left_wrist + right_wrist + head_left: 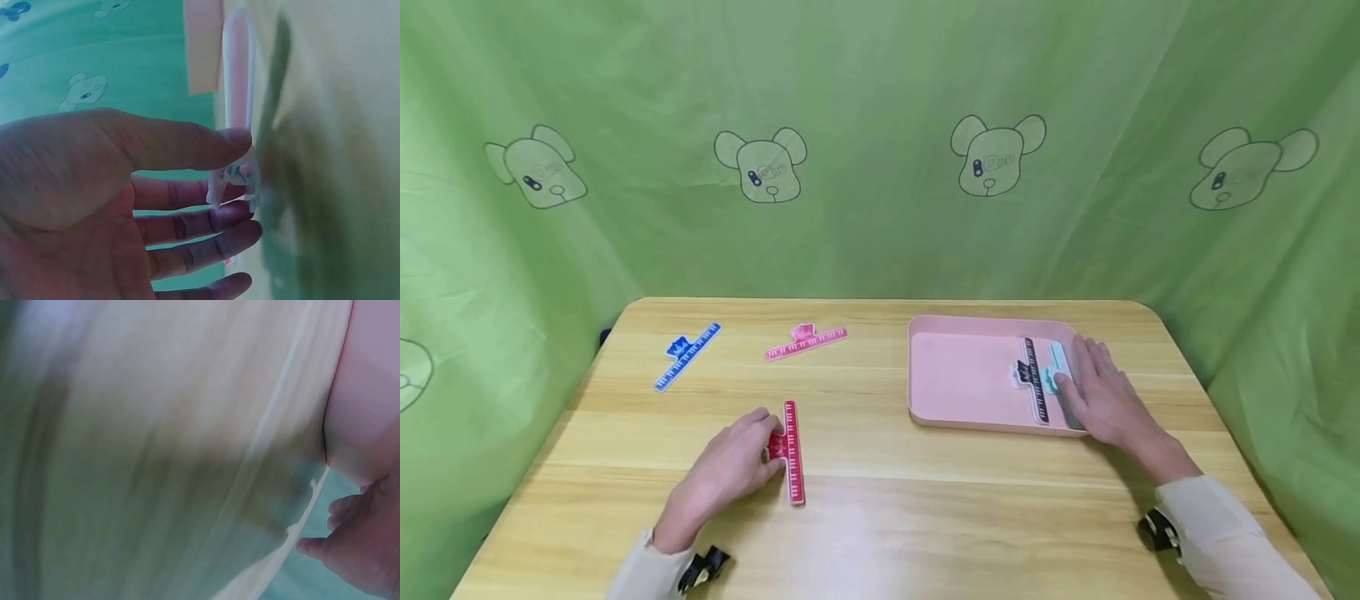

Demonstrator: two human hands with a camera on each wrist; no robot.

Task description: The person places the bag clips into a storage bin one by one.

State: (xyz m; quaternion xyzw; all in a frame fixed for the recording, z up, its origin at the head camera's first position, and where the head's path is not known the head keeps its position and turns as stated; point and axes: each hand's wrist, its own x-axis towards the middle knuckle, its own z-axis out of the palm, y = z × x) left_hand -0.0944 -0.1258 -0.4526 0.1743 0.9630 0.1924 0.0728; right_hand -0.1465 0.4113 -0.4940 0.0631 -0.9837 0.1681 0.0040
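Observation:
In the head view my left hand [733,458] pinches the grip of a red piano-key clip [794,454] on the table's near left. The left wrist view shows the thumb and fingers of my left hand [169,169] around the grip of that clip [239,69], seen edge-on. My right hand [1108,400] holds the right rim of a pink tray [962,375], thumb inside and fingers outside. In the tray lie a black piano-key clip [1037,379] and a teal clip [1060,360] near the thumb. The right wrist view shows part of my right hand [362,550] beside the tray [369,394].
A blue piano-key clip [687,357] lies at the table's far left, and a pink one [807,342] lies right of it. Beyond the wooden table [880,525] hangs a green curtain [880,242] with printed bear heads.

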